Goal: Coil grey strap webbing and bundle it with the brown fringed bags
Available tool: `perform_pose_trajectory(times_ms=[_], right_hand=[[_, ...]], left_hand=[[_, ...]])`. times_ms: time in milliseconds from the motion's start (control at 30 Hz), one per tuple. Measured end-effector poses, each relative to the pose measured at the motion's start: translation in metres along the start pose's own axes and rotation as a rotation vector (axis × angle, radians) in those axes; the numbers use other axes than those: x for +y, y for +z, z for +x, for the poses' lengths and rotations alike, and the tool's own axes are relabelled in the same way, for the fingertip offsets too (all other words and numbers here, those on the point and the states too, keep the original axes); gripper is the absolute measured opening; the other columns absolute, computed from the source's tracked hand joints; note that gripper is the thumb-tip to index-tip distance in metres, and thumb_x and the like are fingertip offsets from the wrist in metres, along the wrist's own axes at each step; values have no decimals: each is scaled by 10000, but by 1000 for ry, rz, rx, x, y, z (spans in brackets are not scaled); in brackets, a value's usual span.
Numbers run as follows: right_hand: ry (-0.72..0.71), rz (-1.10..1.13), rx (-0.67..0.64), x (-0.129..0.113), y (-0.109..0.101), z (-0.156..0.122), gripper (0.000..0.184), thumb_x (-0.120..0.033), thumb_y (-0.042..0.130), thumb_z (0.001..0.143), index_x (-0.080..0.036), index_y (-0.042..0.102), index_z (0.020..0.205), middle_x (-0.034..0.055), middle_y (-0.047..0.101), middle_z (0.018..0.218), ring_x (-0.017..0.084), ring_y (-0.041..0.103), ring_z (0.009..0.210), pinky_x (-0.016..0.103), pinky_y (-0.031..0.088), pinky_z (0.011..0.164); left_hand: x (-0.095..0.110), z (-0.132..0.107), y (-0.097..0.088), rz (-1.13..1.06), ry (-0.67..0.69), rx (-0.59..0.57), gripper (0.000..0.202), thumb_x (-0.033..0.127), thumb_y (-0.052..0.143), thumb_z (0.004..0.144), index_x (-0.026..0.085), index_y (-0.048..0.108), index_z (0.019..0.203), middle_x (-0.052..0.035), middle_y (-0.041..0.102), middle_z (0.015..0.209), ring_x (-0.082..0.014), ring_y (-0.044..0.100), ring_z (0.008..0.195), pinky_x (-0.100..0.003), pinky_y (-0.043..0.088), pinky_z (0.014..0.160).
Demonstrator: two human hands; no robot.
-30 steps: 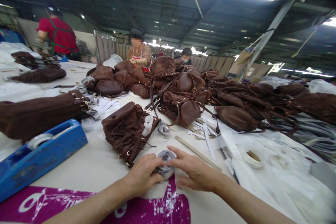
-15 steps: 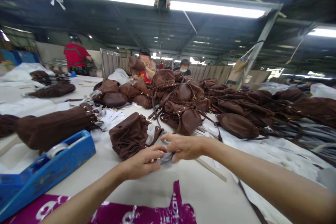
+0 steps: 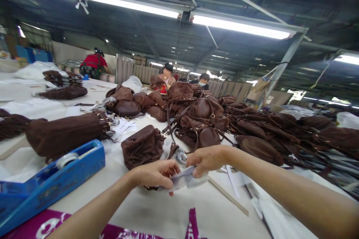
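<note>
My left hand (image 3: 157, 173) and my right hand (image 3: 206, 160) pinch a small piece of translucent greyish plastic (image 3: 186, 180) between them, above the table. It looks like a thin bag or film; which cannot be told. Right behind the fingers lies a strap end with a grey wrapped fitting (image 3: 181, 157). A dark brown gathered handbag (image 3: 143, 146) rests beside it, just beyond my left hand.
A blue tape dispenser (image 3: 70, 173) stands at left on purple printed plastic (image 3: 117, 231). Brown handbags (image 3: 204, 108) are heaped across the back. A thin strip (image 3: 228, 196) lies right of centre. Several co-workers, one in a red shirt (image 3: 94, 63), are beyond the table.
My hands have drawn a little apart, with the translucent plastic now stretched between them. The view has shifted slightly left and up. The co-worker in red has bent forward.
</note>
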State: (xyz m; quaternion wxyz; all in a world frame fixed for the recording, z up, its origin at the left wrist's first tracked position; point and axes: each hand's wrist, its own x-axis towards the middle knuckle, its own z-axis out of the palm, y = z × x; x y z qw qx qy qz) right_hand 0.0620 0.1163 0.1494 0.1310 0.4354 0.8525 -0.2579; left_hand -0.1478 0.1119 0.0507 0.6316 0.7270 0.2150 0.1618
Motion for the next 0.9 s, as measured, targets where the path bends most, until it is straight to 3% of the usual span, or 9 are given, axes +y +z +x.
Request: perform_pose_trajectory(times_ms=[67,167,300,400,533,600,700,800,900], right_hand=[[37,175,-120,5,2,-1,142,-169,573,762,-143,687,843,-12,623,689,134,618,641,225,518,587],[78,363,-175,13,9,-4,171,-214,509,778,-131,638,852,6,615,709,129,611,641,240,520,606],[124,752,-170,20,28,-10,252,-351,655,684,-133,627,807,-3,599,683,123,567,604,266,487,633],[66,984,-67,17,50,-17,371,-417,770,603,-121,650,790,-6,600,708,114,538,637,267,431,694],[-66,1145,103,2,84,-30,424,-488,756,664,-102,672,817,-4,585,717,116,482,668,252,356,698],[-83,1168,162,-7,102,-37,418,-502,735,705,-107,674,830,-7,570,722,123,463,691,246,335,692],[-114,1172,182,-17,126,-44,438,-543,716,723,-114,673,807,-12,550,709,127,447,686,242,335,680],[-175,1247,142,-24,148,-45,481,-577,722,710,-109,691,819,-5,565,691,117,456,640,225,342,639],[-189,1445,68,-29,174,-42,459,-534,736,726,-115,710,912,14,617,691,112,519,625,214,364,648]], left_hand=[[1,0,2,237,74,89,242,102,513,637,179,516,867,46,545,707,-112,513,630,-191,358,554],[-3,-1,11,656,199,353,192,43,481,684,180,542,804,46,535,668,-109,491,614,-201,320,556],[-14,-3,28,950,265,569,190,40,495,735,194,552,829,13,606,716,-157,561,658,-238,341,588],[-21,-2,37,1070,274,653,158,55,493,777,193,558,816,-14,627,709,-191,578,670,-268,364,612],[-25,-8,48,997,323,700,226,36,475,787,196,587,901,-30,673,777,-203,603,723,-292,414,670],[-24,-17,53,916,405,732,391,16,451,775,199,558,1104,-59,689,1001,-214,618,883,-314,442,770],[-21,-35,64,861,508,715,595,-24,426,721,198,459,1272,-92,569,1294,-223,528,1148,-358,399,949],[-23,-52,75,825,498,578,552,-16,478,685,199,517,1191,-69,632,1163,-212,565,1067,-345,398,939],[-30,-59,84,838,452,499,335,42,536,761,204,579,1052,-25,681,948,-185,613,901,-307,415,849]])
